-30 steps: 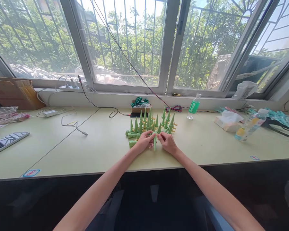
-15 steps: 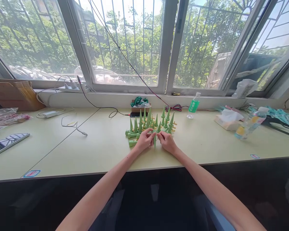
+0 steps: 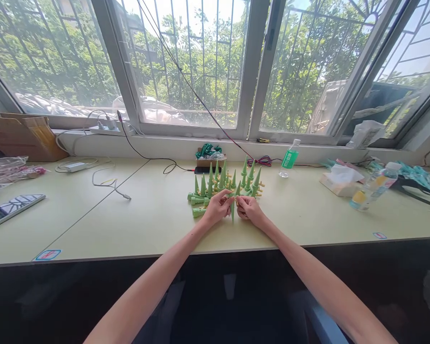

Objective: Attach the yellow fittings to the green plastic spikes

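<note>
My left hand point(image 3: 218, 206) is closed around a green cone-shaped spike point(image 3: 232, 212), whose point hangs downward. Right beside it, my right hand point(image 3: 250, 209) pinches with thumb and forefinger at the spike's upper end; whatever small piece is between those fingers is too small to make out. Behind both hands stand several green spikes point(image 3: 222, 177), points up, with small yellow pegs sticking out from their sides. To the left of my left hand lie green tube-like pieces point(image 3: 198, 212) on their sides. The hands partly cover the nearest pieces.
A small box point(image 3: 220, 156) with green stuff and a black phone point(image 3: 204, 170) sit behind the spikes. At the right are a green-labelled bottle point(image 3: 289, 160), a tissue box point(image 3: 338, 184) and another bottle point(image 3: 376, 188). Cables point(image 3: 111, 184) and a tablet-like device point(image 3: 10, 212) lie left.
My right hand has drawn slightly to the right, widening the gap to the spike. The left hand keeps its hold on the spike. The whole view has shifted slightly.
</note>
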### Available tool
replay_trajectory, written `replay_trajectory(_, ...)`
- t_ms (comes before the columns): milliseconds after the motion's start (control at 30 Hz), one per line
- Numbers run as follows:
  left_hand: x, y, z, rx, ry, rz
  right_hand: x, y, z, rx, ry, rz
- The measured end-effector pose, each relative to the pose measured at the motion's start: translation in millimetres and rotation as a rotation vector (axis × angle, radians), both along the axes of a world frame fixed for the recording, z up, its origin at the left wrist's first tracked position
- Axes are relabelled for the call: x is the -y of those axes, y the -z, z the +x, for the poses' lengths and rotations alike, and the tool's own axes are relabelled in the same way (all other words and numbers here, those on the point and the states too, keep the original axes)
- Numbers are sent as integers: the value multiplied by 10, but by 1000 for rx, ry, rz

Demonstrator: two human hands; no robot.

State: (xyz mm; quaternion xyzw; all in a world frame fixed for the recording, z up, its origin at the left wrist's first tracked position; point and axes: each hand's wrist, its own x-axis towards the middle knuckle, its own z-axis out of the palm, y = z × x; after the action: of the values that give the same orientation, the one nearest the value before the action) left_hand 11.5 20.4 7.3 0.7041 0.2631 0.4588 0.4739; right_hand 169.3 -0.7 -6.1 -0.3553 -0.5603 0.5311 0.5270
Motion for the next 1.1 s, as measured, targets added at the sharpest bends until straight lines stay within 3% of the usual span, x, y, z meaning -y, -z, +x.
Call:
replay_trajectory(267, -42, 35, 22, 21, -8, 7, -1, 1, 20, -85, -62, -23)
replay_trajectory(500, -18, -15, 5, 40, 48, -183, 6, 7, 13, 21, -17, 21)
replay_trajectory(800, -102, 93, -22, 115, 139, -383, 22, 64, 25, 197, 85, 154)
replay_trajectory(1100, -82, 51, -14, 99, 126, -382, -2, 49, 2, 116, 44, 58)
